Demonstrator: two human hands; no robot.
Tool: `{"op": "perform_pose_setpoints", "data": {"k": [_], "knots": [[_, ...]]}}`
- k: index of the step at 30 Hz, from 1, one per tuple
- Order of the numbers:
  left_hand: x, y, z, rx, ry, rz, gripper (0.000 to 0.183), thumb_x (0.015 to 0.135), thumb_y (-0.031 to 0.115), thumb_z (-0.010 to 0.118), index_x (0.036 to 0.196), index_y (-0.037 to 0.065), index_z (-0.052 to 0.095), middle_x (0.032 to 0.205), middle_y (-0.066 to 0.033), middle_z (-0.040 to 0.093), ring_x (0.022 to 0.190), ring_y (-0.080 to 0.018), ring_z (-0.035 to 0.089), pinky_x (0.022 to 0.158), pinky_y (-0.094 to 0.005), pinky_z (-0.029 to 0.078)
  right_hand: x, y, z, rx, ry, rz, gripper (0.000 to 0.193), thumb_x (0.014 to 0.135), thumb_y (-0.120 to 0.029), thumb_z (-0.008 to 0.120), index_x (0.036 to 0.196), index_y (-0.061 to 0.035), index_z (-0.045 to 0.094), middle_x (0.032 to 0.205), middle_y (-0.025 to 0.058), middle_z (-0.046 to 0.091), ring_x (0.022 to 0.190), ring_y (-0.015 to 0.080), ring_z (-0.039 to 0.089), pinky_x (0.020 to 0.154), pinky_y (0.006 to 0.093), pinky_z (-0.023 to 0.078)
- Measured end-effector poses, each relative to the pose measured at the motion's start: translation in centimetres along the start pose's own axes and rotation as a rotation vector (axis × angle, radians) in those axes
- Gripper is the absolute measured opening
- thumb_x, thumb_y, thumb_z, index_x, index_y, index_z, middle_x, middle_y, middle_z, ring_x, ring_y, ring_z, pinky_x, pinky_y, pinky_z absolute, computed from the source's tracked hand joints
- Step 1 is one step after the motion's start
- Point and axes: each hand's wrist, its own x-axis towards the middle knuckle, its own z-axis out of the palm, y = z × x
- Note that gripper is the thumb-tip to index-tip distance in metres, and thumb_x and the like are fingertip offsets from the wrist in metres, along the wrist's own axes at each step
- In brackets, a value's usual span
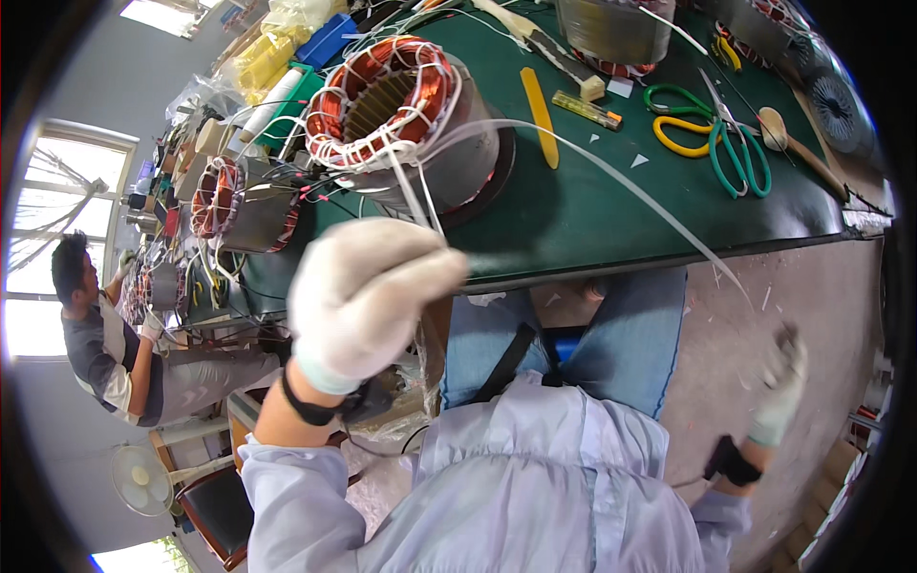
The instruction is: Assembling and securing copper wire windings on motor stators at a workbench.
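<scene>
A motor stator (444,162) with copper windings (330,115) laced in white cord stands on the green-topped bench in front of me. My left hand (368,291), in a white glove, is closed just below it. White lacing tape (409,186) runs from the windings down to its fingers, which hide the grip. Another length of translucent white tape (630,181) arcs from the stator across to the right and down past the bench edge. Near that strand's end is my right hand (785,377), gloved and smeared by motion, so its fingers and any hold on the tape cannot be made out.
Green-handled and yellow-handled scissors (731,143), a yellow strip tool (540,119), a cutter (586,110) and a wooden-handled mallet (802,153) lie on the bench (611,220). Smaller stators (253,210) stand left. A co-worker (115,334) works at the far left.
</scene>
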Motion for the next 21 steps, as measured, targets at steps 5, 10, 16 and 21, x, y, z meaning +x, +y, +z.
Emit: {"op": "perform_pose_setpoints", "data": {"k": [5, 10, 16, 21], "knots": [[-1.2, -0.5, 4.4, -0.044, 0.026, 0.207, 0.037, 0.057, 0.008, 0.072, 0.093, 0.002, 0.074, 0.096, -0.0102, 0.066, 0.088, -0.0295, 0.066, 0.071, -0.0392, 0.057, -10.0, -13.3, 27.1, 0.075, -0.996, -0.845, 0.023, 0.099, -0.016, 0.057, 0.111, 0.0005, 0.068, 0.101, 0.0006, 0.065, 0.078, 0.0049, 0.053, 0.067, 0.0229, 0.046], [-2.1, -5.0, -0.1, 0.229, 0.035, 0.267, 0.041, 0.062, 0.019, 0.083, 0.1, 0.007, 0.074, 0.115, -0.0143, 0.065, 0.101, -0.0296, 0.067, 0.083, -0.0436, 0.058, -12.8, -15.0, 26.8, 0.189, -1.114, -0.785, 0.012, 0.092, -0.017, 0.07, 0.095, -0.0061, 0.066, 0.089, 0.0074, 0.058, 0.083, 0.0257, 0.058, 0.078, 0.0347, 0.048], [2.3, -10.2, -0.9, 0.214, -0.065, -0.017, 0.036, 0.065, 0.02, 0.082, 0.093, 0.007, 0.063, 0.077, -0.0077, 0.059, 0.074, -0.0305, 0.06, 0.073, -0.0401, 0.047, -16.4, -17.1, 32.2, 0.942, -1.41, 0.1, 0.014, 0.1, -0.019, 0.062, 0.108, -0.0075, 0.061, 0.094, 0.0048, 0.063, 0.07, 0.0109, 0.053, 0.06, 0.0258, 0.043], [2.1, -9.7, -0.3, 0.201, -0.066, -0.068, 0.033, 0.067, 0.018, 0.079, 0.093, 0.004, 0.066, 0.076, -0.0097, 0.059, 0.074, -0.0324, 0.058, 0.076, -0.0401, 0.046, -18.1, -15.5, 30.3, 0.834, -1.307, 0.218, 0.026, 0.105, -0.031, 0.057, 0.103, -0.0044, 0.06, 0.083, 0.0018, 0.062, 0.062, 0.0049, 0.047, 0.054, 0.0208, 0.037]]}}
